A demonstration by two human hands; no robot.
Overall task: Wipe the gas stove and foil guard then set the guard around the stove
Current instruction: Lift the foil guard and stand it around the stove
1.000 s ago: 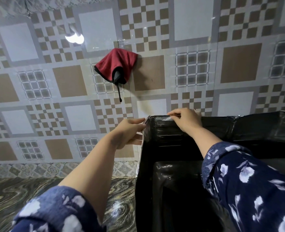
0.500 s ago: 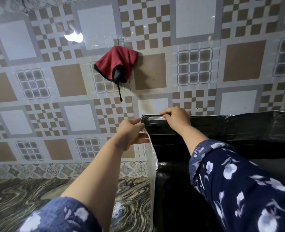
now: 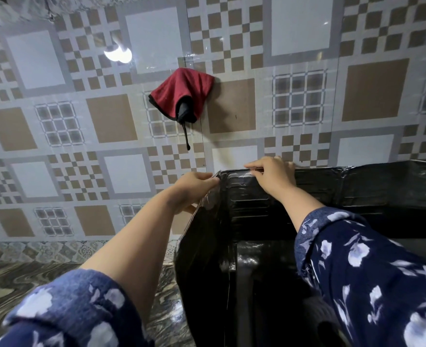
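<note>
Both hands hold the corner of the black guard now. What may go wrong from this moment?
1. The thin black foil guard is pinched at its top corner by the left hand and right hand; it may crease or tear there.
2. The side panel leans outward over the marbled countertop; it may flop open when released.

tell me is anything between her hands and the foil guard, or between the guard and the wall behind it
Nothing visible. The left hand grips the foil guard at its top corner and the right hand presses on its top edge, both in direct contact. Behind it is only tiled wall; the red cloth hangs well above.
</note>
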